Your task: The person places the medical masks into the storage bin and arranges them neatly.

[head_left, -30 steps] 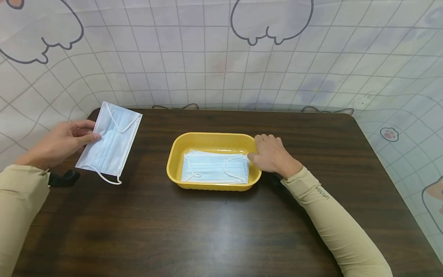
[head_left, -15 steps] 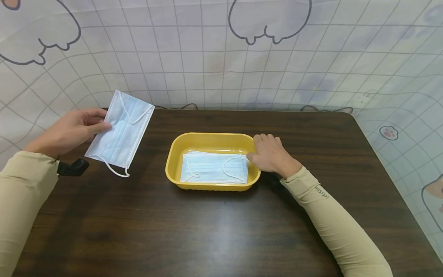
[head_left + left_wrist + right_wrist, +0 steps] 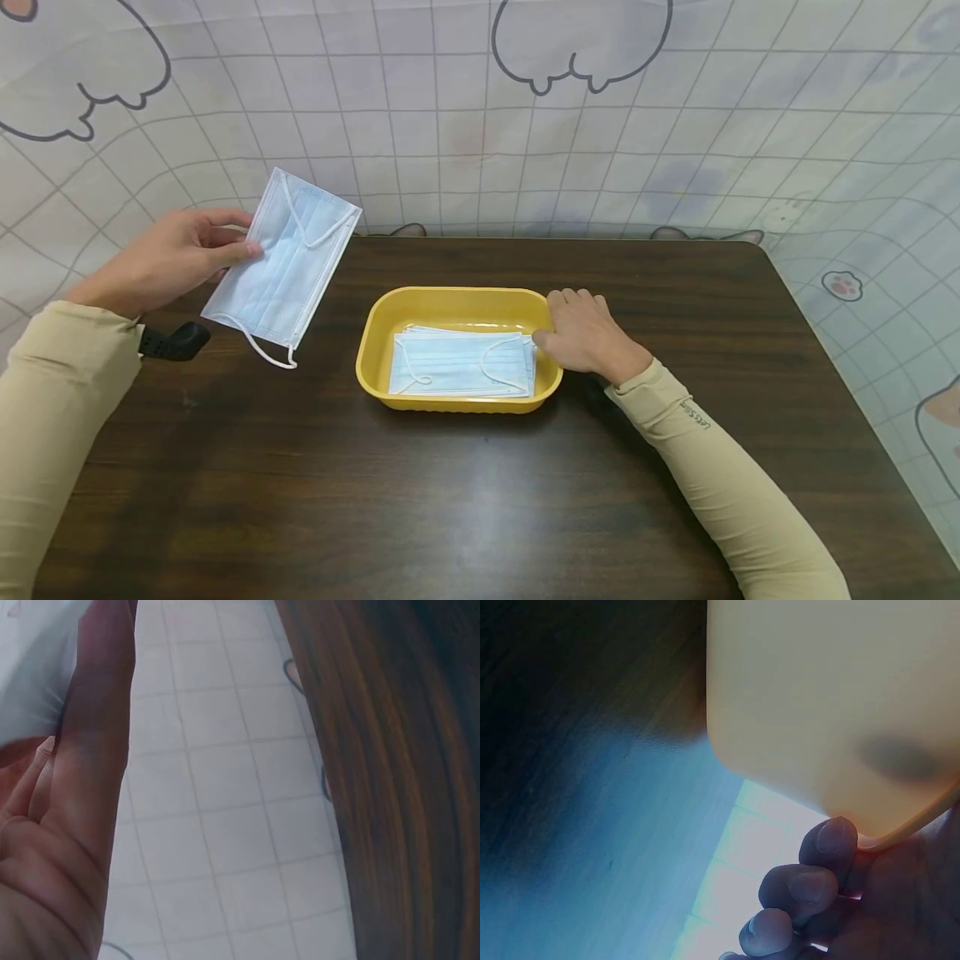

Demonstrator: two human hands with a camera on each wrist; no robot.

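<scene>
My left hand [image 3: 176, 254] pinches a light blue face mask [image 3: 288, 254] by its left edge between thumb and fingers, holding it tilted above the table's left side. One white ear loop dangles from its lower end. In the left wrist view part of the pale mask [image 3: 34, 682] shows at the top left beside the fingers. A yellow plastic basin [image 3: 457, 405] stands mid-table with several face masks [image 3: 461, 364] stacked flat inside. My right hand [image 3: 588, 332] grips the basin's right rim, and its curled fingertips [image 3: 810, 887] show against the outer wall [image 3: 795, 690] in the right wrist view.
The dark wooden table [image 3: 450, 508] reaches back to a white gridded cloth [image 3: 465, 125] with cartoon outlines, which also hangs along the sides. A black wrist strap [image 3: 176, 342] sits under the left wrist.
My left hand has carried the face mask to the right and farther up in the head view. My right hand stays on the basin's rim, and the basin stands still.
</scene>
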